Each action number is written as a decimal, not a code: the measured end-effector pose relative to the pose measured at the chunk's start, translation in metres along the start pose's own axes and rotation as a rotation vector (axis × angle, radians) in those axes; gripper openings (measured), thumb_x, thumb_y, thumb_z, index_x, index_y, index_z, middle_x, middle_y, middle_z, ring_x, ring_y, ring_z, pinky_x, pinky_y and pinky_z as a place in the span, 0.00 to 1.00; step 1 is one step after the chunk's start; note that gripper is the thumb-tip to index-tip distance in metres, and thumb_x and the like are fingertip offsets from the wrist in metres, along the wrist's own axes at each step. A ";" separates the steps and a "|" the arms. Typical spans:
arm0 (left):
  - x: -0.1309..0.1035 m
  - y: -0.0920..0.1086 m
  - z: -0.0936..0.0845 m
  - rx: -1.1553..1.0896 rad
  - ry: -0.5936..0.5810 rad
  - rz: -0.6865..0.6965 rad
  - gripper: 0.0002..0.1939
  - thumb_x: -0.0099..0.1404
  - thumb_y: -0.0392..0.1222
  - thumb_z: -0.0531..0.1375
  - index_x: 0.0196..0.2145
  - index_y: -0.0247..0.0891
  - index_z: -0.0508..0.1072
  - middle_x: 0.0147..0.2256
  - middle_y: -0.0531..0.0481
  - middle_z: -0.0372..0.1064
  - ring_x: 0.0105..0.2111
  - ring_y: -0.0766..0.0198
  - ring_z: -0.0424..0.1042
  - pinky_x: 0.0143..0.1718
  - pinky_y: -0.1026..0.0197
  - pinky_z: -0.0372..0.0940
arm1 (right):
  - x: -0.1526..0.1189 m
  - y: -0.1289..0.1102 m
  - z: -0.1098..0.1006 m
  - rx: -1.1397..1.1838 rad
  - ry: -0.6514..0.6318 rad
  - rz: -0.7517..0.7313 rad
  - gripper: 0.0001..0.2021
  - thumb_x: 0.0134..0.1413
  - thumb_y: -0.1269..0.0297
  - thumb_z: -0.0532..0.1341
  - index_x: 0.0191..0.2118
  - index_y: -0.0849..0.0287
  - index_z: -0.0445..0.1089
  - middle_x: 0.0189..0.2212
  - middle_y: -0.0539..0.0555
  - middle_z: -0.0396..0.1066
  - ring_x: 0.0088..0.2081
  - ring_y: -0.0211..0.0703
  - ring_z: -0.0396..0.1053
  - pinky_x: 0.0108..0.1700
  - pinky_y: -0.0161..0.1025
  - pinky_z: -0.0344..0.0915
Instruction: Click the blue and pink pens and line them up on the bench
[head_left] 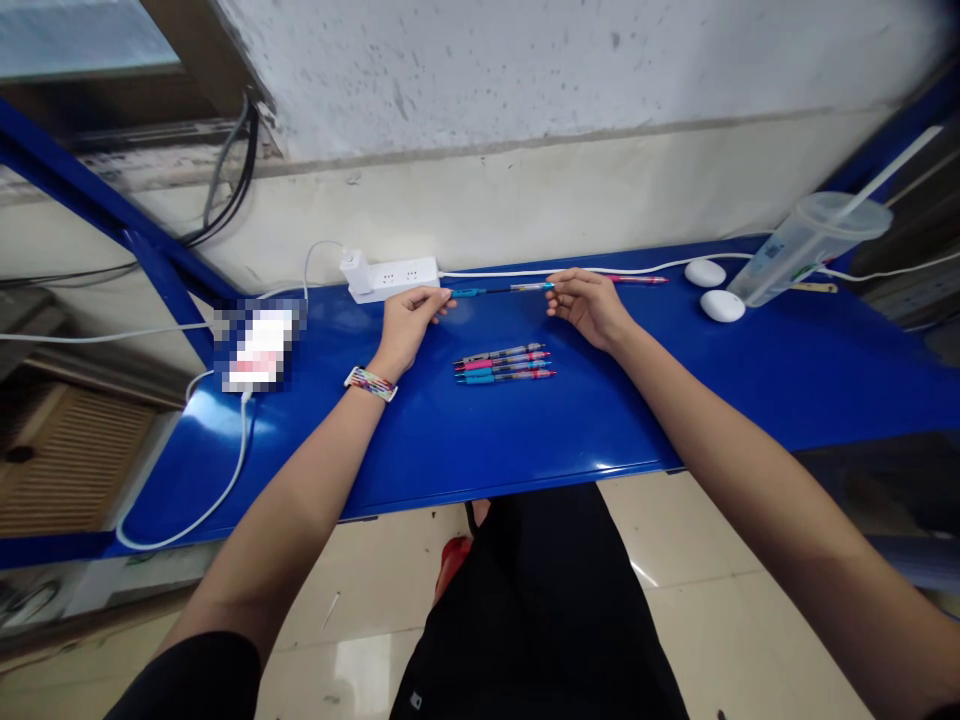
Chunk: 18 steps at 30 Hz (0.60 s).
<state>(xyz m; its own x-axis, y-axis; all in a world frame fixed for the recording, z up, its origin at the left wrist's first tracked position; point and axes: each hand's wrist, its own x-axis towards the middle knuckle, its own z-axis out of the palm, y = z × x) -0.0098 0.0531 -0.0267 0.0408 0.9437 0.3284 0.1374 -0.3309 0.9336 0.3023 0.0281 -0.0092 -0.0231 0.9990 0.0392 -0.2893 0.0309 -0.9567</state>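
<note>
Above the back part of the blue table, my left hand (409, 325) pinches the blue grip end of a pen (529, 287). My right hand (589, 308) has its fingers closed on the pen's other end, a clear barrel with a light blue tip. A thin dark stretch shows between grip and barrel; whether the parts are joined I cannot tell. Below the hands, several pens (504, 364) with grey, pink and blue grips lie side by side in a row. A pink-red pen (637, 279) lies behind my right hand, partly hidden by it.
A white power strip (397, 275) with a plug stands against the wall. At left, a blurred-out phone (259, 345) is on a white cable. Two white rounded objects (721, 305) and a clear plastic cup (806, 245) stand at right. The blue table's (525, 450) front edge faces me.
</note>
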 end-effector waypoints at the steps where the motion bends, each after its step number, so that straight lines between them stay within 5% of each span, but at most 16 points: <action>1: 0.000 0.000 0.000 -0.005 0.007 -0.004 0.11 0.70 0.49 0.71 0.33 0.42 0.86 0.36 0.44 0.86 0.32 0.63 0.78 0.33 0.60 0.70 | 0.000 0.000 0.000 -0.001 0.007 0.001 0.05 0.51 0.74 0.68 0.35 0.58 0.79 0.29 0.52 0.77 0.31 0.39 0.74 0.37 0.37 0.77; 18: 0.002 -0.003 0.000 0.020 0.048 -0.022 0.21 0.70 0.60 0.69 0.31 0.41 0.83 0.33 0.43 0.83 0.30 0.63 0.77 0.33 0.59 0.69 | 0.001 -0.002 -0.002 -0.011 0.109 -0.046 0.06 0.49 0.74 0.67 0.32 0.56 0.79 0.25 0.51 0.76 0.28 0.38 0.73 0.35 0.37 0.75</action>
<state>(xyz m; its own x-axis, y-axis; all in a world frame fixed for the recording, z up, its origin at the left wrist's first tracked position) -0.0097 0.0563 -0.0292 -0.0095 0.9490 0.3152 0.1577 -0.3098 0.9376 0.3045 0.0294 -0.0081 0.0946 0.9941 0.0522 -0.2773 0.0767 -0.9577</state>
